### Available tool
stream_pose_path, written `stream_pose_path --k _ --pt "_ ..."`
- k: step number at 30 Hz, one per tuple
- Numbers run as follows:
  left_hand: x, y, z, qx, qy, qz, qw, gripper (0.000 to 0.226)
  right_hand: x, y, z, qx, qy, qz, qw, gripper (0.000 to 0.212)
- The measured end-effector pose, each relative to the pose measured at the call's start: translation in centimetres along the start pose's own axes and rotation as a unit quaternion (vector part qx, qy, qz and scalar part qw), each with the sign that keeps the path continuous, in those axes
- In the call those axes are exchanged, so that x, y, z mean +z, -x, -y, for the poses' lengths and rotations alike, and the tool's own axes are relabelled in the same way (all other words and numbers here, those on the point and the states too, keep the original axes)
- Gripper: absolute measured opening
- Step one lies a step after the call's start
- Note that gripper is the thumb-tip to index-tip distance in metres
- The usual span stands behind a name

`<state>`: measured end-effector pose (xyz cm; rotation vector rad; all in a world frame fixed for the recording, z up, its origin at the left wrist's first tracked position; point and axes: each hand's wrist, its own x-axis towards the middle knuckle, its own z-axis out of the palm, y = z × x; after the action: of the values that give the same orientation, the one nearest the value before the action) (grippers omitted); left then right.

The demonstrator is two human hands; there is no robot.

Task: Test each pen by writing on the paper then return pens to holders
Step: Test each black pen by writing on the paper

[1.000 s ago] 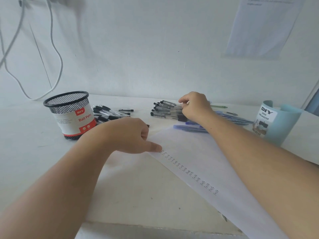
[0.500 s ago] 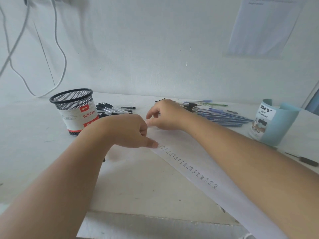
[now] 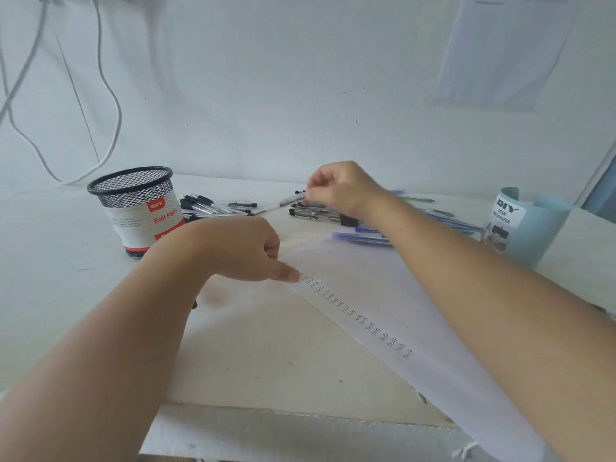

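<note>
White desk against a white wall. The left hand is knuckles up, fingers curled under, one straight fingertip pinning the top edge of the white paper sheet beside its column of handwritten words. The right hand hovers over the pile of black-capped pens, pinching a clear pen with a black tip that points toward the black mesh holder. Half a second ago that hand sat low beside the left; now it's up.

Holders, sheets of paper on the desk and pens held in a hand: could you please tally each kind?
Holders: 2, black mesh cup and blue organizer
Sheets of paper on the desk: 1
Pens held: 1, a pen in the right hand
Total: 4
</note>
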<state>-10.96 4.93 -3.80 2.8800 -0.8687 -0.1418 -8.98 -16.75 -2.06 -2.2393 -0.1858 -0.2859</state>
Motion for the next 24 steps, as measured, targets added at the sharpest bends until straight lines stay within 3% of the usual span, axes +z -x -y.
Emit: stream_pose_path --k 5,9,16,20,24 --pt "0.1 -0.1 0.2 0.009 0.001 -0.003 1.000 0.055 -5.1 0.4 1.3 0.043 -0.254 0.000 0.966 0.007" --pt "0.2 -0.2 0.2 0.011 0.002 -0.001 1.000 0.055 -7.2 1.1 2.8 0.057 -0.377 -0.065 0.922 0.009" --pt "0.2 0.1 -0.2 0.003 -0.014 -0.004 1.000 0.052 -4.7 6.6 4.9 0.133 -0.410 -0.060 0.901 0.016" --pt "0.1 0.3 -0.5 -0.003 -0.015 -0.002 1.000 0.052 -3.8 9.9 5.6 0.105 -0.445 -0.042 0.888 0.007" --pt "0.1 0.3 -0.4 -0.004 -0.009 -0.006 1.000 0.052 -3.4 12.0 4.9 0.084 -0.426 -0.029 0.900 0.022"
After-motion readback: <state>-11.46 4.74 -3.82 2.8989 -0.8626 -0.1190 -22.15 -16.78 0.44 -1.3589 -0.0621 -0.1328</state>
